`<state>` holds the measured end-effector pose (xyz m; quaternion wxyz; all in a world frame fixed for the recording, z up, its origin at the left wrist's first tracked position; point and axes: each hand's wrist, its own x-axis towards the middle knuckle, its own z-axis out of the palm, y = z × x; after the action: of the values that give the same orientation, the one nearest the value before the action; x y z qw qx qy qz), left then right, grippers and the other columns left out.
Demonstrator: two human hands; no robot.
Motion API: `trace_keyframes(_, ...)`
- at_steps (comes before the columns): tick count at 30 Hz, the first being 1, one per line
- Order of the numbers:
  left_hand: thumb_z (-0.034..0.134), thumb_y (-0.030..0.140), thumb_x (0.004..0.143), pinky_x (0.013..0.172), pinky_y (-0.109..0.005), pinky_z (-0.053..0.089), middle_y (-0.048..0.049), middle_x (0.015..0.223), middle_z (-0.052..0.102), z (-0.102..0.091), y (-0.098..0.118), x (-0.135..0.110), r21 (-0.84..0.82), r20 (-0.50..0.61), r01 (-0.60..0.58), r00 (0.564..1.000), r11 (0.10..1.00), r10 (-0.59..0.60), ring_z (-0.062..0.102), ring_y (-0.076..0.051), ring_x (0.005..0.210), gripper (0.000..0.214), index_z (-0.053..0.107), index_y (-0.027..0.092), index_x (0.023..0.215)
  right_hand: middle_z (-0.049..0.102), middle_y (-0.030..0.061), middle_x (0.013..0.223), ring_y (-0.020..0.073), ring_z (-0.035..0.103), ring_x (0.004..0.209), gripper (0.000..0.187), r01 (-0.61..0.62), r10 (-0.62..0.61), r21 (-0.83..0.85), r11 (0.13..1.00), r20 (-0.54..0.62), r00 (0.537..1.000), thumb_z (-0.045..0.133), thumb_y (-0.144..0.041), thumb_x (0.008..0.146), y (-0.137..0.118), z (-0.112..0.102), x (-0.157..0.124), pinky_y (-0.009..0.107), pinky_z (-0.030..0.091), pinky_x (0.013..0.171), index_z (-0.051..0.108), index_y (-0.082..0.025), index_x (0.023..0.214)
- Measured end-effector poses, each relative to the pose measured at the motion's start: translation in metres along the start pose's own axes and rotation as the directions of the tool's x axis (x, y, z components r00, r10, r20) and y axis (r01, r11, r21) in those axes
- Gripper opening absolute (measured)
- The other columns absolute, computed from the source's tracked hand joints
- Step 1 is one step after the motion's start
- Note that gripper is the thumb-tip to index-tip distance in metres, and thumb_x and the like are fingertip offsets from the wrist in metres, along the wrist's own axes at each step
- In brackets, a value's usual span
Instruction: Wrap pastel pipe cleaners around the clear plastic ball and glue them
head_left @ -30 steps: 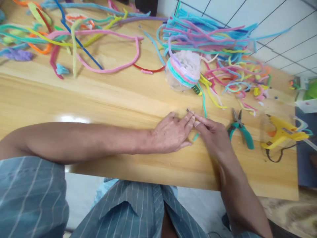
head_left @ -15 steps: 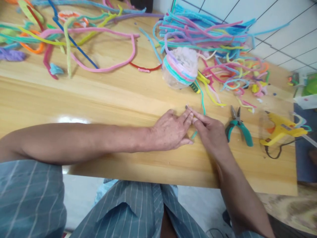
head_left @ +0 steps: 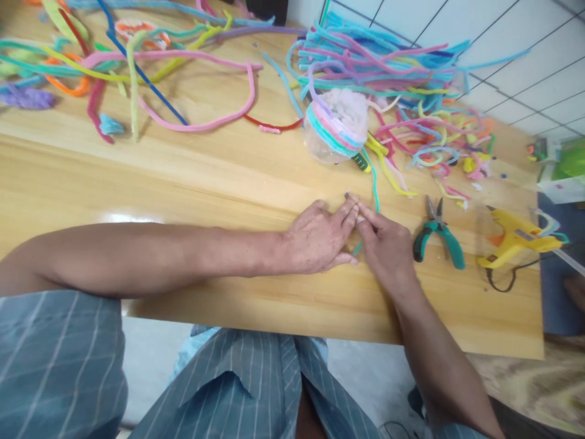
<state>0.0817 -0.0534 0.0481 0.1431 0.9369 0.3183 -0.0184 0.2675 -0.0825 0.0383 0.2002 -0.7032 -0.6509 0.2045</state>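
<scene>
My left hand rests low over the table, palm down, its fingertips pressed together against those of my right hand. The right thumb and index finger are closed in a pinch at this meeting point. A small dark tip pokes out just beyond the fingers; what it belongs to is hidden. A thin teal pipe cleaner runs down behind the right fingers, and its end shows between the hands. Pliers with teal handles lie with jaws apart, right of my right hand.
Beyond the hands stands a clear round container wrapped in pastel bands. Behind it is a bundle of blue and pink pipe cleaners. Loose pieces lie right; longer ones spread left. A yellow glue gun lies near the right edge.
The view has shifted slightly, so the table items sit a little differently in the picture. Both hands keep nearly the same pose, fingertips still together.
</scene>
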Motion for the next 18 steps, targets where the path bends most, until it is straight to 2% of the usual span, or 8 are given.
trace_keyframes(6,0.057,0.059,0.115,0.121,-0.051,0.05,-0.0384,0.182,0.029,0.002,-0.001,0.002,0.006,0.006,0.003,1.0,1.0,-0.003,0.057,-0.041,0.16,0.092,0.034,-0.009,0.172,0.086,0.0051,0.132,0.0339,0.085,0.12,0.044,0.018,-0.019,-0.035,0.999,-0.02,1.0,0.059,-0.035,0.104,0.002,0.002,0.0,0.052,0.069,0.106,0.083,-0.035,0.141)
trace_keyframes(12,0.06,0.058,0.113,0.118,-0.053,0.053,-0.0377,0.182,0.03,0.002,0.0,0.004,0.016,-0.014,0.015,1.0,1.0,-0.015,0.054,-0.043,0.163,0.092,0.035,-0.009,0.172,0.084,0.0067,0.136,0.0371,0.082,0.129,0.043,-0.001,0.001,-0.038,0.999,-0.002,1.0,0.06,-0.036,0.106,0.0,0.002,0.005,0.057,0.065,0.114,0.083,-0.034,0.141)
trace_keyframes(15,0.06,0.057,0.114,0.115,-0.053,0.054,-0.0381,0.181,0.032,0.003,-0.002,0.004,0.013,-0.04,0.01,0.999,1.0,-0.009,0.057,-0.044,0.159,0.09,0.036,-0.008,0.172,0.081,0.0056,0.141,0.0372,0.08,0.133,0.043,-0.004,0.004,0.011,1.0,0.024,1.0,0.06,-0.033,0.105,0.002,-0.003,0.007,0.059,0.063,0.118,0.083,-0.033,0.142)
trace_keyframes(18,0.06,0.055,0.114,0.112,-0.052,0.053,-0.0366,0.181,0.034,0.005,-0.002,0.002,0.004,-0.068,-0.01,0.998,1.0,0.01,0.06,-0.043,0.157,0.087,0.038,-0.005,0.172,0.08,0.0012,0.143,0.0338,0.08,0.135,0.042,0.007,-0.015,0.102,0.995,0.074,0.997,0.062,-0.032,0.105,0.006,-0.01,0.006,0.056,0.064,0.119,0.082,-0.035,0.141)
